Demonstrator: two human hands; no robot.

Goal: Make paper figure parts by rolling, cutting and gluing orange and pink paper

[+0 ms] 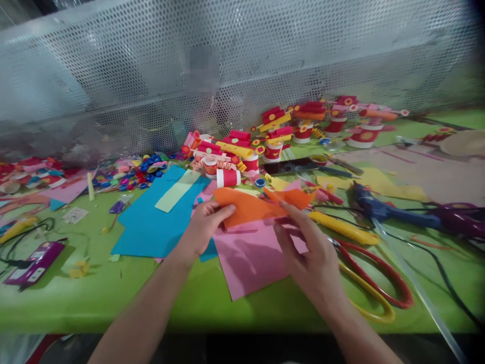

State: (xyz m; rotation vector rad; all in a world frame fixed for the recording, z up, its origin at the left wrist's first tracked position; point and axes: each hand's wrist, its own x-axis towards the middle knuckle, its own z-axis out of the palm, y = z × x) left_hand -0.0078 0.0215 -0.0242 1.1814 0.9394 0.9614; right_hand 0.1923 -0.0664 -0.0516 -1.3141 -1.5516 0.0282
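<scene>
An orange sheet of paper (250, 210) is raised over the table between my two hands. My left hand (200, 230) pinches its left end, with the thumb lying on top. At the right end, my right hand (312, 255) has its fingertips on the edge of the orange paper, fingers bent. A pink sheet (252, 265) lies below, partly shaded by my hands. Blue paper (151, 230) spreads out to the left, with a pale green strip (177, 191) on it. Just behind the orange paper, a small red-and-white paper cup (228, 178) lies on its side.
Large scissors (390, 268) with red and yellow handles and a yellow utility knife (343, 227) lie at right. Beyond them is a blue glue gun (394, 212) with cables. Several cup-and-paper models (273, 149) stand behind, before a perforated metal screen (242, 65). A purple device (36, 263) lies at left.
</scene>
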